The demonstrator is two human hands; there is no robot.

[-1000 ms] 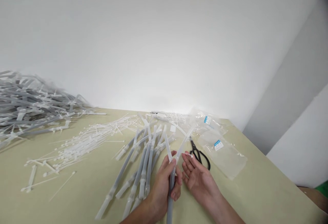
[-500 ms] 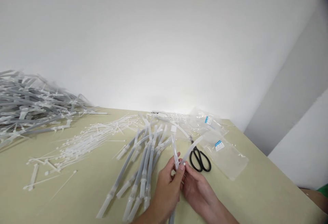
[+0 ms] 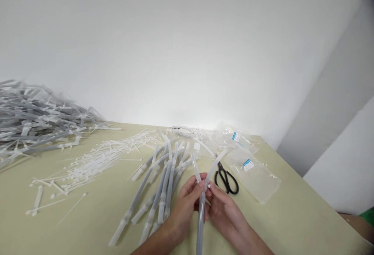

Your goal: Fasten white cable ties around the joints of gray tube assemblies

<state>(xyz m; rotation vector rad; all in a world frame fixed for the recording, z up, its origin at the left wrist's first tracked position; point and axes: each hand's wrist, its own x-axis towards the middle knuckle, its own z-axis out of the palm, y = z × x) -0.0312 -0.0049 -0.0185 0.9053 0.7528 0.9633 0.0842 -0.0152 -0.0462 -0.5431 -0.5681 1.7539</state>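
Observation:
My left hand (image 3: pixel 187 202) is closed around the junction of a Y-shaped plastic tube (image 3: pixel 201 218), thumb on its front. Two translucent branches point up and apart, while a greyish stem runs down toward me. On the junction's right side shows the small white head of a cable tie (image 3: pixel 209 186). The fingers of my right hand (image 3: pixel 226 210) are closed at that head and against the tube; the tie's tail is hidden. Left of my hands lie several similar joined tubes (image 3: pixel 163 189). Black-handled scissors (image 3: pixel 226 180) rest just beyond my right hand.
Loose white cable ties (image 3: pixel 99 161) spread over the table (image 3: pixel 96 224) on the left. A big heap of tube assemblies (image 3: pixel 37 115) stands at the far left. Clear plastic bags (image 3: pixel 260 181) with blue-white labels lie at the right, and a wall (image 3: pixel 187 52) rises behind.
The Y-shaped tube has turned, so its junction and stem now show between my hands and its branches spread wider. My left thumb has shifted off the cable tie's head.

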